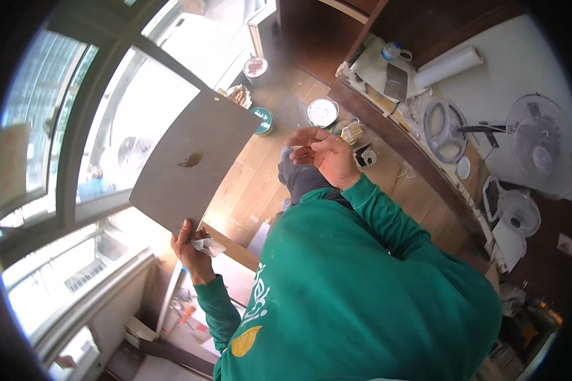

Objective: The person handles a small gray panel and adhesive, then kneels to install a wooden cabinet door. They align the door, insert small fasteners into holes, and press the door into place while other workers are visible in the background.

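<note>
Head view: left hand (189, 244) grips flat grey panel (194, 162) and crumpled rag (208, 246).

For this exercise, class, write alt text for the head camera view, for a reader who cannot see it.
Seen from above, a person in a green sweatshirt holds up a flat grey panel by its lower edge with the left hand, which also grips a crumpled white cloth. The right hand is raised beside it. Below lie a wooden floor, paint tins and a white fan.

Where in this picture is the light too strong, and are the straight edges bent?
Head view: the windows behind the grey panel are overexposed, nearly white; window frames and the counter edge curve toward the rim; the left hand and right hand look evenly lit.
</note>
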{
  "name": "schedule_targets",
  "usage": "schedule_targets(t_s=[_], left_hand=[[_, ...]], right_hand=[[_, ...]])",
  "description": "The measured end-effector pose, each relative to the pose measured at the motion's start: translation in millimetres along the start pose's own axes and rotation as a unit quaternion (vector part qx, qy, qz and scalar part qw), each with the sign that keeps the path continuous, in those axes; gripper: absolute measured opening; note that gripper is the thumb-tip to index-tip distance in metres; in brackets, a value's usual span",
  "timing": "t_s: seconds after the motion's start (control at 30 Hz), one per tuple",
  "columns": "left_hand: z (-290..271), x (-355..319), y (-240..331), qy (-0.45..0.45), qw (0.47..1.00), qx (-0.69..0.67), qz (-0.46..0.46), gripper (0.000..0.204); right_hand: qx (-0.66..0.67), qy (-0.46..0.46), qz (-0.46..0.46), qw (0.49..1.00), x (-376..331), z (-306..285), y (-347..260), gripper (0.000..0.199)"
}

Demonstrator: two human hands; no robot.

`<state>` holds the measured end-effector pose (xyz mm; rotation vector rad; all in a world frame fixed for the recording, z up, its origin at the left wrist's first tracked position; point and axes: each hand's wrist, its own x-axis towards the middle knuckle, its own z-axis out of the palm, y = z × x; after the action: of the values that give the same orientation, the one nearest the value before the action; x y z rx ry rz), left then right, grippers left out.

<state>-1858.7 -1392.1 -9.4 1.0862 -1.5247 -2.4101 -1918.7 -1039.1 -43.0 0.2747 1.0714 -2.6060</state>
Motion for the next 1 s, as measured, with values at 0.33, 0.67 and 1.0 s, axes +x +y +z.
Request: schedule_targets(t_s=[0.33, 0.67, 1.0], left_hand=[[148.4, 148.0, 49.4, -0.195, 0.973, 0.117, -0.028, 0.016], [284.9, 198.8, 69.7, -0.307, 0.925, 0.217, -0.046, 0.016], [368.6, 249.5, 45.2, -0.432, 0.857, 0.262, -0.102, 0.009]], right_hand=[[0.103, 0.125, -0.186, 0.969, 83.2, -61.9, -54.4, 0.047], [0.17, 0.233, -0.352, 0.891, 12.7, -84.1, -46.3, 0.052], [0.213, 0.352, -0.406, 0.816, 17.1, -68.8, -19.1, 0.051]])
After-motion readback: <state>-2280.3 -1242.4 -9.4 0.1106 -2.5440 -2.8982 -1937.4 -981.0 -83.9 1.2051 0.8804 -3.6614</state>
